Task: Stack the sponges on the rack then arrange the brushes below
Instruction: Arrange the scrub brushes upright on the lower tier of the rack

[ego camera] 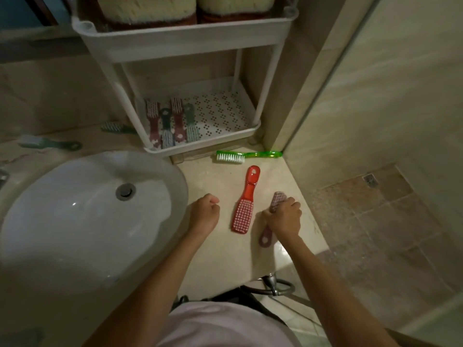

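A pale stone countertop (220,261) runs beside a white sink (87,221) in a dim bathroom. Near its front right edge, the right hand (284,217) is wrapped round a dark red brush (277,200), fingers curled over its middle. The bristled head sticks out past the knuckles and the looped handle end shows below the wrist (whether the brush touches the stone I cannot tell, as the hand hides it). Just to its left lies a bright red brush (244,204), bristles up, handle pointing towards the rack. Left of that, close to the sink's rim, the left hand (204,212) is clenched in a loose fist with nothing in it.

Farther back, a green brush (248,156) lies crosswise in front of the white rack (185,36). The rack's lower tray (225,113) holds four brushes (172,123) side by side at its left end, dark red and teal alternating. The upper tray carries sponges (147,8), cut off by the frame's top edge. Behind the sink, left of the rack, two teal brushes (50,144) lie on the countertop, apart from each other. To the right is a tiled shower floor (388,221).
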